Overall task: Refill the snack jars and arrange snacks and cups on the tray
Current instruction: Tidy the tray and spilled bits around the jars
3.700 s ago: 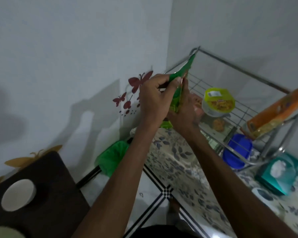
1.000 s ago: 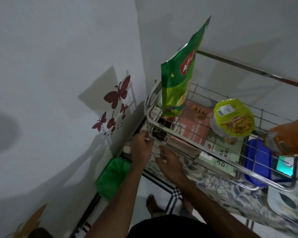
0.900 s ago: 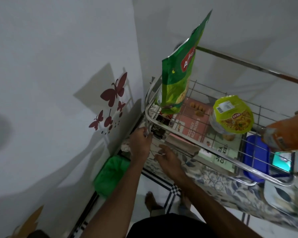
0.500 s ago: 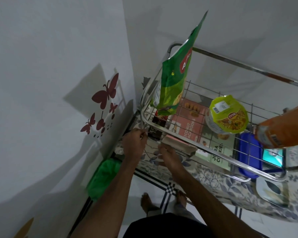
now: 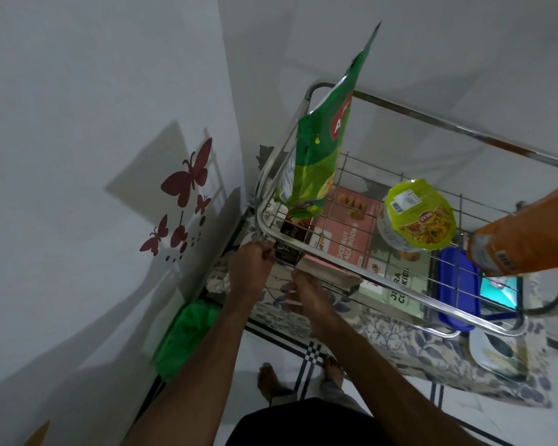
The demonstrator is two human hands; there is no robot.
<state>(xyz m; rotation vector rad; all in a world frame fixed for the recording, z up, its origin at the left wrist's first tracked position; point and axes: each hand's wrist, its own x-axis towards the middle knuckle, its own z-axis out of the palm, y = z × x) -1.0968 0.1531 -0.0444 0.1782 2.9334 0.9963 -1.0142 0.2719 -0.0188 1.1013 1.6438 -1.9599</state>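
Observation:
A tall green snack bag (image 5: 316,162) stands upright in the left corner of a wire rack (image 5: 384,281). A yellow-lidded snack tub (image 5: 416,217) sits in the rack's middle, and an orange packet (image 5: 529,233) leans in at its right end. My left hand (image 5: 250,268) has its fingers curled at the rack's front left corner, beside a dark box (image 5: 290,246). My right hand (image 5: 306,294) reaches under the front rail, its fingers by a brown packet (image 5: 329,273). What they touch is hidden.
Under the rack lie a pink macaroon box (image 5: 345,226), a cookie box (image 5: 397,284), a blue-lidded container (image 5: 455,284) and a teal tissue box (image 5: 500,294). A patterned plate (image 5: 496,352) rests on the floral cloth (image 5: 400,346). A green bag (image 5: 187,336) sits by the wall.
The green bag, earlier held in both hands, now stands alone in the rack. Both hands have dropped to the rack's front left corner and stayed there over the last second.

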